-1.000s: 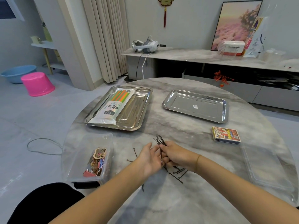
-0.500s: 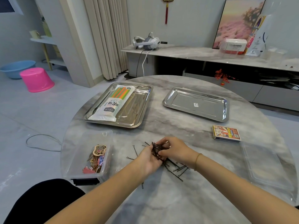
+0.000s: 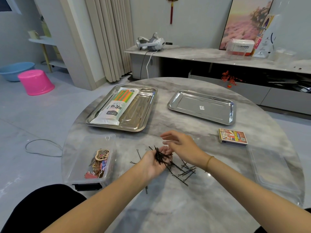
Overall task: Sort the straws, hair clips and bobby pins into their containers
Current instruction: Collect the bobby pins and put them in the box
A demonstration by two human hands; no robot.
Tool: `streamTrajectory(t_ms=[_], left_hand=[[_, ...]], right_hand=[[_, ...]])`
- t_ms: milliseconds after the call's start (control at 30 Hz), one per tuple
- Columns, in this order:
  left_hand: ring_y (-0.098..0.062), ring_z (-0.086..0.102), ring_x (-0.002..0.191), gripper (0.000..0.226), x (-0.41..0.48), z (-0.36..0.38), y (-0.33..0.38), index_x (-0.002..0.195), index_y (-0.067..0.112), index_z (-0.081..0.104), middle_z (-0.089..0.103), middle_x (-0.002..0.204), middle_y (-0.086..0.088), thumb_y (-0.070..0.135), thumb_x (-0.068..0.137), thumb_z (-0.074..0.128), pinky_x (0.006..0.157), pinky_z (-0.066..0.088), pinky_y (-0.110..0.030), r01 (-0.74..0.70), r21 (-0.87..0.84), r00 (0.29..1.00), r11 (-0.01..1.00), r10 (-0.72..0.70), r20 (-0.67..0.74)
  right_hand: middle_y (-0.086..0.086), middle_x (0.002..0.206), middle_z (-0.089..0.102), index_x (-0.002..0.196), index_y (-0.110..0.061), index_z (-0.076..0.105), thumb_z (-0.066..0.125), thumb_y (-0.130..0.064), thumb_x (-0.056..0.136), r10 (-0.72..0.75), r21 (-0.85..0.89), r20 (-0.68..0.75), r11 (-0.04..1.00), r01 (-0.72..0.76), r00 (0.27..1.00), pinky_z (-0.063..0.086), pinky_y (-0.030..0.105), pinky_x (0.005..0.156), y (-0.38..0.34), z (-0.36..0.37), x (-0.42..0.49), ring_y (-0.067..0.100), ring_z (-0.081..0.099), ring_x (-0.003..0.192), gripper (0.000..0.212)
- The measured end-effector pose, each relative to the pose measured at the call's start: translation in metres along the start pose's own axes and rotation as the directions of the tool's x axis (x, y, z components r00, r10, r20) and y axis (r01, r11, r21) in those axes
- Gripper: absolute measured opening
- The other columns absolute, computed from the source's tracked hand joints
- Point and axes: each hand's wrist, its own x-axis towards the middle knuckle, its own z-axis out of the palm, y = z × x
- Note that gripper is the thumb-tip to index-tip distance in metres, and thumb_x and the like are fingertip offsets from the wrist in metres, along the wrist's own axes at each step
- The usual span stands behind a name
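Black against the pale stone, a bundle of thin black metal bobby pins (image 3: 160, 156) lies in the upturned left hand (image 3: 154, 163). The palm is cupped and the fingers bend loosely up around the pins. The bundle's long axis runs roughly away from the person, with its ends bristling past the fingers. The right hand (image 3: 182, 145) hovers just beside and slightly above that palm, fingers spread and relaxed, with nothing in it that I can see.

More loose black bobby pins (image 3: 184, 171) lie scattered on the round grey marble table (image 3: 168, 207), just to the right of the left hand and under the right wrist. They point every which way, so the right hand is the nearer one to gather them. A few strays (image 3: 139, 153) lie to the left.

My guess is the pins belong in the empty shiny steel tray (image 3: 185, 101), which lies ahead and to the right, well apart from both hands, with bare table in between. The other steel tray (image 3: 148, 115), ahead and to the left, already carries a white packet of coloured straws (image 3: 116, 106). A clear plastic box (image 3: 79, 153) near the left edge holds the mixed hair clips (image 3: 99, 163). On the right, a small printed card box (image 3: 233, 137) and a clear plastic lid (image 3: 272, 169) sit off the direct path.
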Motion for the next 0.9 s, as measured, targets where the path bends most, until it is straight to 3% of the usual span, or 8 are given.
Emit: streamTrajectory(t_ms=[100, 200, 333, 467, 567, 667, 800, 900], left_hand=[[-0.019, 0.058, 0.042, 0.042, 0.001, -0.001, 0.001, 0.075, -0.001, 0.052, 0.057, 0.051, -0.012, 0.012, 0.102, 0.022, 0.040, 0.052, -0.022, -0.031, 0.061, 0.997, 0.998, 0.035, -0.062], [-0.017, 0.052, 0.056, 0.041, -0.001, 0.001, 0.006, 0.076, -0.001, 0.051, 0.055, 0.054, -0.010, 0.011, 0.102, 0.022, 0.038, 0.048, -0.017, -0.033, 0.131, 0.995, 0.991, 0.045, -0.092], [-0.012, 0.045, 0.036, 0.035, -0.005, 0.005, 0.025, 0.077, 0.000, 0.050, 0.047, 0.046, -0.006, 0.005, 0.099, 0.023, 0.034, 0.037, -0.011, -0.057, 0.261, 0.989, 0.964, 0.090, -0.116], [-0.006, 0.036, 0.024, 0.035, -0.005, 0.002, 0.043, 0.082, 0.001, 0.049, 0.044, 0.048, 0.000, 0.007, 0.099, 0.020, 0.030, 0.026, -0.009, -0.073, 0.320, 0.980, 0.945, 0.127, -0.152], [-0.006, 0.029, 0.023, 0.034, -0.005, -0.003, 0.050, 0.081, 0.002, 0.049, 0.043, 0.049, 0.002, 0.008, 0.099, 0.021, 0.028, 0.020, -0.011, -0.054, 0.377, 0.977, 0.925, 0.127, -0.172], [-0.007, 0.034, 0.025, 0.037, -0.005, -0.005, 0.049, 0.079, 0.001, 0.050, 0.046, 0.039, -0.001, 0.008, 0.100, 0.020, 0.030, 0.025, -0.010, -0.024, 0.436, 0.979, 0.900, 0.110, -0.172], [-0.017, 0.050, 0.048, 0.043, -0.006, -0.008, 0.045, 0.077, -0.004, 0.054, 0.054, 0.047, -0.011, 0.010, 0.101, 0.021, 0.036, 0.044, -0.015, 0.015, 0.446, 0.983, 0.895, 0.067, -0.168], [-0.022, 0.060, 0.045, 0.041, -0.006, -0.009, 0.043, 0.078, -0.005, 0.053, 0.058, 0.059, -0.014, 0.011, 0.102, 0.023, 0.039, 0.051, -0.024, 0.027, 0.440, 0.985, 0.897, 0.051, -0.164]], right_hand=[[0.001, 0.114, 0.063, 0.107, -0.018, 0.062, 0.048, 0.003, 0.089, 0.021, -0.186, -0.085, 0.982, -0.036, 0.996, 0.052, 0.029, 0.090, 0.007, -0.010, 0.002, 0.016, 0.060, 0.107, 0.031], [0.007, 0.126, 0.055, 0.121, -0.012, 0.057, 0.057, -0.011, 0.088, 0.232, -0.486, -0.022, 0.848, -0.213, 0.973, 0.044, 0.027, 0.095, 0.021, -0.022, 0.002, 0.021, 0.054, 0.115, 0.032], [0.021, 0.148, 0.024, 0.133, -0.007, 0.040, 0.073, -0.054, 0.071, 0.476, -0.634, -0.074, 0.656, -0.410, 0.876, 0.038, 0.037, 0.104, 0.025, -0.030, -0.004, 0.035, 0.036, 0.130, 0.084], [0.023, 0.148, 0.008, 0.143, -0.002, 0.017, 0.076, -0.065, 0.057, 0.575, -0.736, -0.065, 0.524, -0.429, 0.815, 0.034, 0.041, 0.108, 0.010, -0.026, -0.019, 0.040, 0.020, 0.137, 0.122], [0.019, 0.139, 0.022, 0.132, -0.003, 0.025, 0.086, -0.052, 0.051, 0.561, -0.799, -0.029, 0.484, -0.356, 0.828, 0.044, 0.037, 0.098, 0.010, -0.012, -0.026, 0.036, 0.032, 0.129, 0.113], [0.014, 0.129, 0.039, 0.115, -0.006, 0.036, 0.088, -0.039, 0.056, 0.458, -0.740, 0.036, 0.610, -0.285, 0.888, 0.046, 0.034, 0.092, 0.019, -0.003, -0.027, 0.030, 0.046, 0.118, 0.086], [0.011, 0.115, 0.058, 0.109, -0.007, 0.056, 0.080, -0.030, 0.073, 0.372, -0.644, 0.057, 0.723, -0.250, 0.927, 0.048, 0.031, 0.085, 0.023, 0.004, -0.024, 0.027, 0.058, 0.104, 0.049], [0.014, 0.116, 0.057, 0.108, -0.004, 0.058, 0.060, -0.012, 0.087, 0.299, -0.747, 0.094, 0.652, -0.131, 0.950, 0.049, 0.034, 0.086, 0.019, 0.008, -0.026, 0.032, 0.057, 0.102, 0.022]])
